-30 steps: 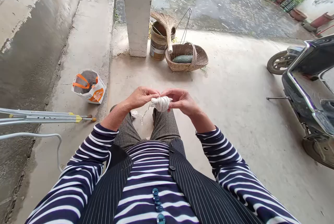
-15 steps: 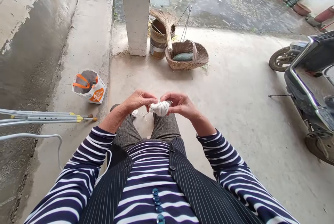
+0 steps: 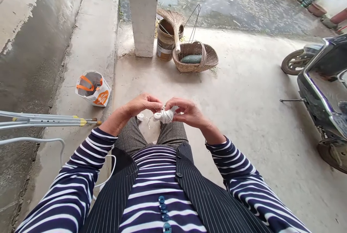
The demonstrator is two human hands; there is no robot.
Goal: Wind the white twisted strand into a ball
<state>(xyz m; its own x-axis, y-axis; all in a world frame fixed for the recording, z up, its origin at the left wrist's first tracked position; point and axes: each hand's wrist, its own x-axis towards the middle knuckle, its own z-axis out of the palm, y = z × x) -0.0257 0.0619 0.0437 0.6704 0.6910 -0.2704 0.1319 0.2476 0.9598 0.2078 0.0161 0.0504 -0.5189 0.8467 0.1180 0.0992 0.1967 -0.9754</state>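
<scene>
In front of my lap, my right hand (image 3: pixel 187 111) is closed around the right end of a white yarn bundle (image 3: pixel 166 116). Dark thread is wound around the bundle in several turns, and its left end shows a rounded coil. My left hand (image 3: pixel 145 104) is pinched closed at the bundle's upper left; whatever lies between its fingertips is too small to make out. A thin white cord (image 3: pixel 149 121) dangles below the left fingers. Near my left knee is a small white ball (image 3: pixel 140 117), partly hidden by the left hand and wrist.
A white bag with orange handles (image 3: pixel 93 89) stands left, near metal crutches (image 3: pixel 54 119). Ahead are a pillar (image 3: pixel 143 16), a bucket (image 3: pixel 164 45) with a straw broom (image 3: pixel 176 30), and a wicker basket (image 3: pixel 187 67) holding a green gourd (image 3: pixel 191 59). A scooter (image 3: pixel 322 92) stands right.
My left fingertips have lifted slightly off the bundle's left end, exposing its coil. The bundle has shifted slightly left and tilted in my right hand. The view has moved a little.
</scene>
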